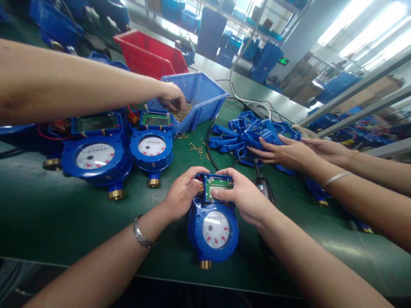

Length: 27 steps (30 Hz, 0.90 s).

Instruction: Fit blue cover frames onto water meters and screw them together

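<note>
A blue water meter (215,231) with a white dial and a brass end stands on the green table in front of me. At its top is an exposed green circuit board (220,183) in a blue housing. My left hand (183,192) grips the housing's left side, thumb by the wires there. My right hand (244,194) is closed round the right side, its thumb lying over the board. Just beyond the meter, small brass screws (199,149) are scattered on the table. A black electric screwdriver (265,188) with a cable lies to the right of my right hand.
Several more water meters (96,158) stand at the left. Another person's hand (173,96) reaches into a blue bin (204,98) of screws. A red bin (150,53) is behind. At right, a co-worker's hands (285,152) touch a pile of blue plastic covers (247,132).
</note>
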### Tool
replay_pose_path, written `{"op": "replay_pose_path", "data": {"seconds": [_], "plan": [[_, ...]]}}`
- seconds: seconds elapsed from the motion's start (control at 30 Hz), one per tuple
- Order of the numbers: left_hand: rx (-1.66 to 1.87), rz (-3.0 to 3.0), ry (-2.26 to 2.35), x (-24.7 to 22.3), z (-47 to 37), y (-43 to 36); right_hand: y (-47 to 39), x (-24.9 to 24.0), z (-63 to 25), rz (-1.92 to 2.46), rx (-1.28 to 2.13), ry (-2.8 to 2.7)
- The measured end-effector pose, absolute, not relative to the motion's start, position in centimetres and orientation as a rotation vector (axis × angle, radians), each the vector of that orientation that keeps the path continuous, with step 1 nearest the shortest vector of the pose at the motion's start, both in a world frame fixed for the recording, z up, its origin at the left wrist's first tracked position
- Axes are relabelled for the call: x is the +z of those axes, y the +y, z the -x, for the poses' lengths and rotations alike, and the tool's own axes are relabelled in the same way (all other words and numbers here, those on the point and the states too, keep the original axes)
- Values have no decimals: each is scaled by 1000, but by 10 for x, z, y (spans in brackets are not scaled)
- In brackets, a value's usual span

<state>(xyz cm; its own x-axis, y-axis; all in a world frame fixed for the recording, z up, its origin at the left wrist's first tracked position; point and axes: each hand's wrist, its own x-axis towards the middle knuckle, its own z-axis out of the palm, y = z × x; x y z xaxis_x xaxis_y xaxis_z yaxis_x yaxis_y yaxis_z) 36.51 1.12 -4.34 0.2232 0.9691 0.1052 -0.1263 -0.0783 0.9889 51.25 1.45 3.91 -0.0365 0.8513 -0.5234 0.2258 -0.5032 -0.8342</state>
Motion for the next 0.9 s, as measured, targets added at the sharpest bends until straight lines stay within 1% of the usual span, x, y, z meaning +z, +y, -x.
{"op": "replay_pose_path", "data": {"seconds": [0.1, 0.23, 0.37, 0.5, 0.67, 0.8, 0.9], "plan": [[1137, -1301, 909, -43, -365, 11, 15, 39, -512, 1720, 1633, -1110], [1152, -1327, 914, -44, -365, 12, 14, 37, -511, 1744, 1497, -1149], [1144, -1335, 916, -43, -364, 12, 12, 36, -511, 1699, 1589, -1127], [1150, -1325, 916, -43, -365, 12, 11, 36, -510, 1780, 1466, -1189], [1106, -1315, 904, -43, -365, 11, 12, 36, -510, 1705, 1600, -1090], [1136, -1340, 907, -42, -365, 12, 12, 36, -510, 1771, 1473, -1149], [1137, -1341, 904, -42, -365, 11, 13, 37, -511, 1735, 1539, -1133]]}}
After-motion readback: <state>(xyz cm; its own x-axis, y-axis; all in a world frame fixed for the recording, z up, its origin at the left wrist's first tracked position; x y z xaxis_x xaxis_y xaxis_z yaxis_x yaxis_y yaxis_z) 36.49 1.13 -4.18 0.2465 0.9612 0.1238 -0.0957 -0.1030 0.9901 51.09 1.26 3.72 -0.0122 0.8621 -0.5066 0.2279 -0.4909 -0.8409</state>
